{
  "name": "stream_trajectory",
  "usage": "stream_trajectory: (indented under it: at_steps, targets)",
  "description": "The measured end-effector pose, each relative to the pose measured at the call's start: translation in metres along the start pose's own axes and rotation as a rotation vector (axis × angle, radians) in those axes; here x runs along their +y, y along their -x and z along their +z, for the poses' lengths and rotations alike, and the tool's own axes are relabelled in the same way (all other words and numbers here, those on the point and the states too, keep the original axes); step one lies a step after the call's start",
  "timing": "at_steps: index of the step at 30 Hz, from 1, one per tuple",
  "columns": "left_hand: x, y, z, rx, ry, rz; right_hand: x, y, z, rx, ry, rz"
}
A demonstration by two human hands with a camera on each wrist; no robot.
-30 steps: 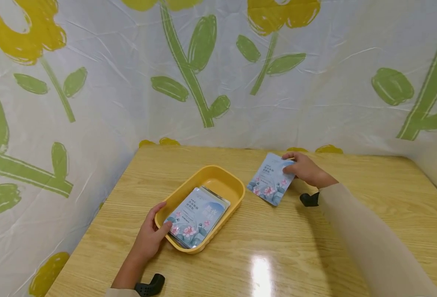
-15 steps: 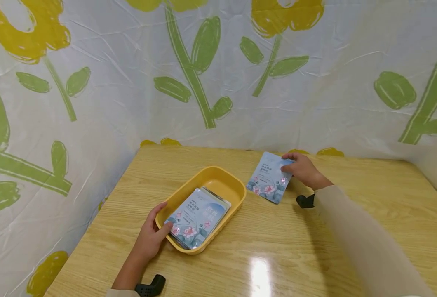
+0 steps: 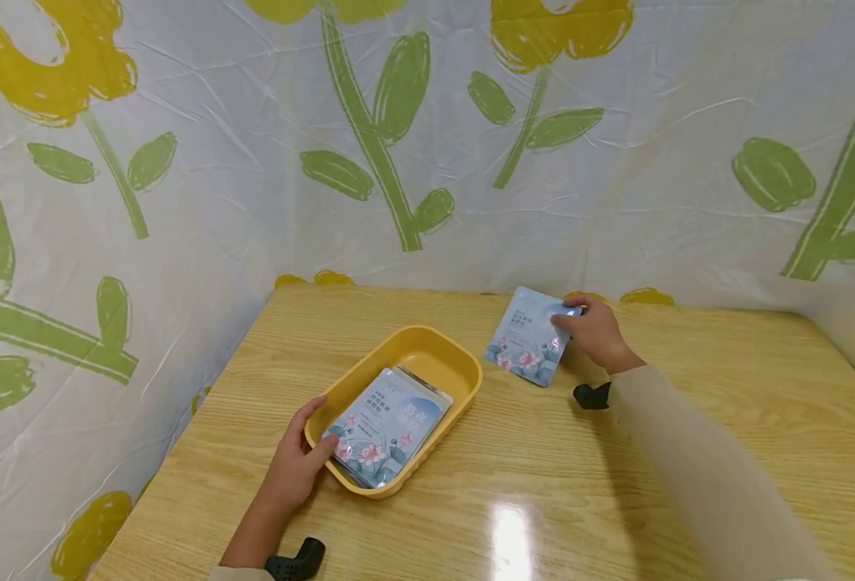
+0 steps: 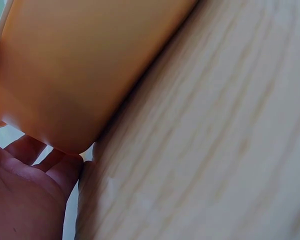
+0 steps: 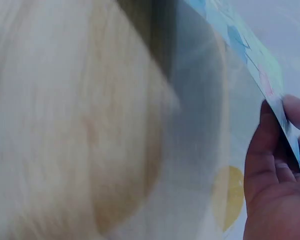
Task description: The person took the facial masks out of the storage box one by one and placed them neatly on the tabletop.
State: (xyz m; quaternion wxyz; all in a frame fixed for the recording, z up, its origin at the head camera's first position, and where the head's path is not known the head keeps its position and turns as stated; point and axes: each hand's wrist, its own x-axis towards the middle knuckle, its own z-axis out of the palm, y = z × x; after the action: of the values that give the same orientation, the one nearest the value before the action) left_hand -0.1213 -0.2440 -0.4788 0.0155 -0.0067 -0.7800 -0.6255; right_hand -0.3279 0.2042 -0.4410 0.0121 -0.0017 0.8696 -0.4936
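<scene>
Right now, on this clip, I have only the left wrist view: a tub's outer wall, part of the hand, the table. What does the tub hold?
Observer: By the head view, the tub holds flat sachets, the top one pale blue with pink flowers.
Operator: My view has no right hand. What is it doing?
Observer: The right grip pinches another sachet by its edge, outside the tub.
Operator: And the left thumb? I can't make it out.
Observer: The left grip has its thumb over the rim, pointing into the tub.
</scene>
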Motion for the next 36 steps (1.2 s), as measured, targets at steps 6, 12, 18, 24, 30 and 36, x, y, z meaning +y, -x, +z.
stream_trajectory:
  at_steps: [6, 12, 18, 24, 30, 36]
  targets:
    - [0.001, 0.0, 0.0, -0.012, 0.017, 0.019, 0.003, -0.001, 0.004, 0.012, -0.037, 0.03]
    - [0.0, 0.0, 0.0, -0.011, 0.037, 0.021, 0.005, -0.006, 0.006, -0.048, -0.069, -0.001]
    - [-0.001, 0.0, 0.0, -0.006, 0.031, 0.026, 0.007, -0.011, 0.008, -0.089, -0.06, -0.007]
    - [-0.001, 0.0, 0.001, -0.008, 0.039, 0.031, 0.007, -0.017, 0.008, -0.118, 0.008, -0.012]
    - [0.0, 0.001, 0.001, 0.001, 0.024, 0.035, 0.006, -0.019, 0.011, -0.125, 0.08, -0.007]
    - [0.001, 0.002, 0.001, -0.001, 0.037, 0.032, 0.005, -0.023, 0.013, -0.109, 0.134, -0.032]
